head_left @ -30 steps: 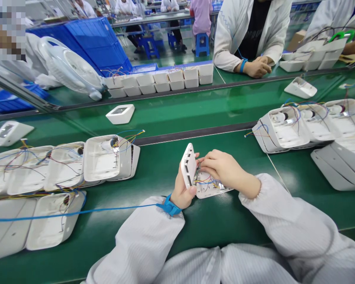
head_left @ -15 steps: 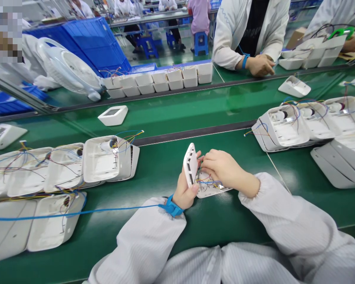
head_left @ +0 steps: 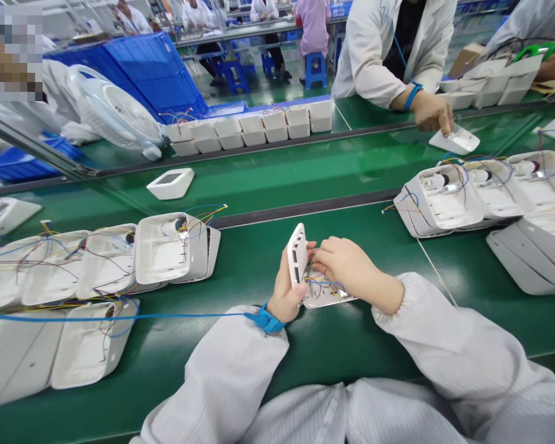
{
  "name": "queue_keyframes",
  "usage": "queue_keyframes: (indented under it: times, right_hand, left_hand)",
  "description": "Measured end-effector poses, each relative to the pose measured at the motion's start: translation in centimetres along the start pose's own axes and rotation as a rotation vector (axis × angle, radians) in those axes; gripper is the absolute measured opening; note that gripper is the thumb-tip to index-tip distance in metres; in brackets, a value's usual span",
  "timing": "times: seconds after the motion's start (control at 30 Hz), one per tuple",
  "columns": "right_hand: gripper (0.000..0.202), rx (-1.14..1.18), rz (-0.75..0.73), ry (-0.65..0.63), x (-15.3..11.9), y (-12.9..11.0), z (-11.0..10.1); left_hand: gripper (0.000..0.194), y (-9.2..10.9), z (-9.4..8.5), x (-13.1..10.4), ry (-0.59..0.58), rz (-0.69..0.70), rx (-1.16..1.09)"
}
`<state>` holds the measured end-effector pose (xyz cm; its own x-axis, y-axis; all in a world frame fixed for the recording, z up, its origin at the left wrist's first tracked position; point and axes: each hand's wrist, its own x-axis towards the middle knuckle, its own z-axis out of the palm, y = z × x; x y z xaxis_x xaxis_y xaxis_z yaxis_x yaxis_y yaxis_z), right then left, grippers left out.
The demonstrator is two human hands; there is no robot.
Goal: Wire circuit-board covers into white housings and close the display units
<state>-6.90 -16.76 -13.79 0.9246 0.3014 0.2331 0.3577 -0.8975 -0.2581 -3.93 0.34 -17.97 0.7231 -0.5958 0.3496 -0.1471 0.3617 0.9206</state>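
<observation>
My left hand (head_left: 287,285) is closed around a white plastic cover (head_left: 298,256) with dark slots along its edge and holds it nearly upright. A shallow white housing (head_left: 329,299) lies open beside it on the green table, with red, blue and yellow wires (head_left: 322,283) inside. Over the housing, my right hand (head_left: 345,262) has its fingers bent together close to the cover's inner side. Its fingertips are partly hidden, so what they pinch cannot be made out. A blue wrist strap (head_left: 266,319) with a cord sits on my left wrist.
Several wired white housings (head_left: 161,253) stand at left, and more housings (head_left: 448,197) at right. Across a dark rail runs a green belt (head_left: 305,172) carrying white parts (head_left: 171,184). A co-worker's hand (head_left: 432,112) touches a white part (head_left: 456,140). A fan (head_left: 115,111) stands far left.
The co-worker's hand across the belt has reached down onto a white part. White parts on the belt have shifted slightly left. My hands stay nearly in place.
</observation>
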Motion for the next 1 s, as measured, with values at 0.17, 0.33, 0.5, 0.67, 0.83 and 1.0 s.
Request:
queue_keyframes:
  times: [0.17, 0.33, 0.5, 0.67, 0.83, 1.0]
  right_hand:
    - [0.019, 0.248, 0.012, 0.075, -0.7, 0.8, -0.6]
    - [0.015, 0.354, 0.198, -0.08, -0.9, 2.6, -1.8]
    - [0.02, 0.488, 0.279, -0.206, -1.0, 3.5, -2.9]
    - [0.019, 0.434, 0.298, -0.224, -1.0, 3.5, -2.7]
    - [0.017, 0.321, 0.287, -0.192, -0.8, 3.3, -2.3]
    - [0.033, 0.48, 0.067, -0.091, -1.8, 2.3, -4.4]
  left_hand:
    - [0.076, -0.1, 0.0, 0.1, 0.056, 0.033, 0.003]
    - [0.077, -0.1, -0.2, 0.2, 0.005, 0.035, 0.062]
    - [0.082, -0.1, -0.2, 0.1, -0.019, 0.029, 0.127]
    - [0.082, 0.0, -0.1, 0.3, -0.058, 0.057, 0.19]
    - [0.081, 0.2, -0.1, 0.5, -0.062, 0.08, 0.234]
    - [0.081, 0.1, -0.2, 0.4, -0.081, 0.063, 0.241]
